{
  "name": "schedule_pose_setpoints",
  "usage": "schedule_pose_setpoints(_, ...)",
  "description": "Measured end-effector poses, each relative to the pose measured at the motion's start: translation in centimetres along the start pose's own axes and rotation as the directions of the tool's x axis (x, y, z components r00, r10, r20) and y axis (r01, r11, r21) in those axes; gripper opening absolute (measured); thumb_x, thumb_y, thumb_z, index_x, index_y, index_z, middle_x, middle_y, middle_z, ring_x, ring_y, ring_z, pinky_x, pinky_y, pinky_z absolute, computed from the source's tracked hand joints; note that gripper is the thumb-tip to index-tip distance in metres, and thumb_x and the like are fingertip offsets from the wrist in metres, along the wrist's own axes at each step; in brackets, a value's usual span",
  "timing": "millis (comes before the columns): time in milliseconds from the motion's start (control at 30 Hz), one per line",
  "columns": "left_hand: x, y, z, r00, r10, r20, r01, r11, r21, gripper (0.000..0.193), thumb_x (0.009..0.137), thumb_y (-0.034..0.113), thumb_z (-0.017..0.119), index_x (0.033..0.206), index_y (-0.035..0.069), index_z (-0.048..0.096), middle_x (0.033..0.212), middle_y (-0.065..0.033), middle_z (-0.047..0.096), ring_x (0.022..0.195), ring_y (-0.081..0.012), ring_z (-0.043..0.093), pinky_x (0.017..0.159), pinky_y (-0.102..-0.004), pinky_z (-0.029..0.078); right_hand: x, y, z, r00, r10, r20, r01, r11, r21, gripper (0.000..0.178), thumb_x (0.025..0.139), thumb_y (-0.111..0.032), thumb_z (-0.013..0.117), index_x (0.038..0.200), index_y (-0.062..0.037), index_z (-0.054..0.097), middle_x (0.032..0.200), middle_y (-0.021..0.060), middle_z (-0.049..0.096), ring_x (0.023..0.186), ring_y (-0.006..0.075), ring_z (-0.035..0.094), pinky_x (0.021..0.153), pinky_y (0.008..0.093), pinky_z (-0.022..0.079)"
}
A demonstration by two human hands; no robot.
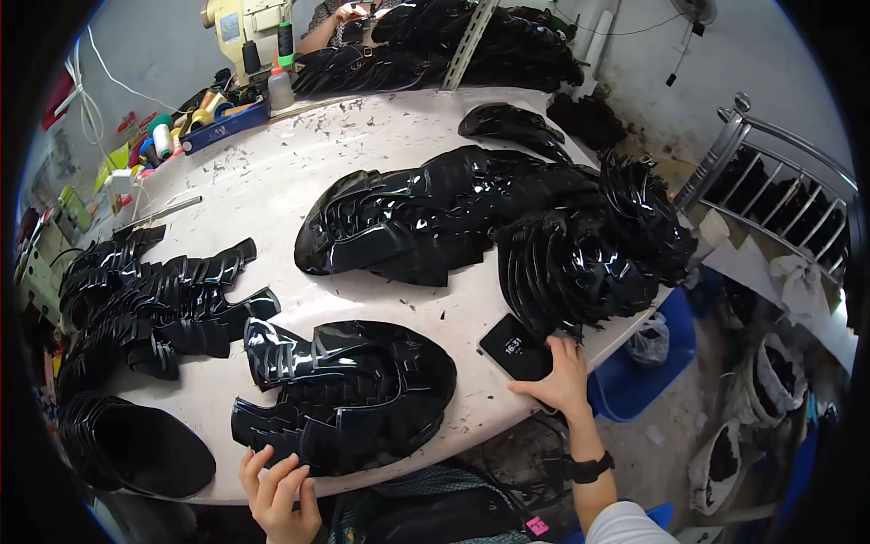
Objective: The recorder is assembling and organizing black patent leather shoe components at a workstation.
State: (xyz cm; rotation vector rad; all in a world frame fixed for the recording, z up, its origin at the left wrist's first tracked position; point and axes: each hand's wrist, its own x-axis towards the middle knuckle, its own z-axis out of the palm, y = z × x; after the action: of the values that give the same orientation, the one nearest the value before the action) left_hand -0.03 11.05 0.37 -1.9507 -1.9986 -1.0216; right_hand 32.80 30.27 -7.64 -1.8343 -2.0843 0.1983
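Note:
My right hand point(564, 384) lies at the near right edge of the table, its thumb and fingers around the lower right corner of a black phone point(515, 351) with a lit screen. The fingertips are close to a fanned pile of glossy black leather pieces point(580, 263). At the table's front edge is my left hand point(279, 497), fingers spread and slightly bent. Its fingertips meet the near side of a stack of shiny black shoe uppers point(381, 390). Another long overlapping row of black uppers point(390, 218) stretches across the middle.
More black strips point(163, 308) and a stack of curved pieces point(145, 449) lie on the left. Thread spools point(163, 140), a blue tray point(227, 125) and a sewing machine point(263, 27) stand behind. A blue bin point(625, 390) and metal rack point(788, 195) are right of the table.

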Motion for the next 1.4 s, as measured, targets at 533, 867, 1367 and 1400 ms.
schedule_pose_setpoints(533,-1.0,0.5,0.5,0.994,-0.020,0.106,0.027,0.998,-0.063,0.012,0.072,0.000,0.061,0.084,0.002,0.061,0.090,-0.0095,0.061,0.094,-0.0299,0.054,0.086,-0.0406,0.039,-0.1,-0.3,-0.1,0.999,-0.022,0.030,0.023,0.998,-0.055,0.080,0.047,-0.048,0.074,0.106,0.0000,0.049,0.108,0.0154,0.043,0.102,0.0341,0.040,0.088,0.0437,0.033)
schedule_pose_setpoints(867,0.2,2.1,1.7,0.991,0.058,0.123,-0.040,0.989,-0.143,0.011,0.072,0.001,0.060,0.083,0.002,0.060,0.089,-0.0091,0.060,0.092,-0.0287,0.054,0.087,-0.0429,0.038,-0.4,-1.8,-1.8,0.999,-0.036,0.022,0.038,0.992,-0.119,0.071,0.048,-0.049,0.074,0.098,-0.0025,0.055,0.103,0.0109,0.050,0.095,0.0308,0.044,0.083,0.0413,0.035)
schedule_pose_setpoints(1367,0.3,5.1,5.1,0.966,0.189,0.177,-0.119,0.931,-0.345,0.013,0.069,0.001,0.063,0.081,0.002,0.060,0.086,-0.0082,0.060,0.088,-0.0254,0.056,0.085,-0.0425,0.041,9.1,-3.6,-3.4,0.863,-0.092,-0.497,-0.018,0.977,-0.212,0.017,0.071,-0.017,0.065,0.081,-0.0084,0.054,0.083,0.0049,0.050,0.081,0.0237,0.053,0.062,0.0347,0.045)
schedule_pose_setpoints(1400,0.1,5.0,5.3,0.964,0.188,0.188,-0.114,0.931,-0.348,0.013,0.069,0.001,0.063,0.081,0.002,0.060,0.086,-0.0081,0.060,0.088,-0.0251,0.056,0.085,-0.0424,0.041,9.0,-3.5,-3.4,0.864,-0.089,-0.495,-0.021,0.977,-0.213,0.017,0.071,-0.017,0.065,0.081,-0.0084,0.054,0.083,0.0049,0.050,0.081,0.0237,0.053,0.062,0.0347,0.045)
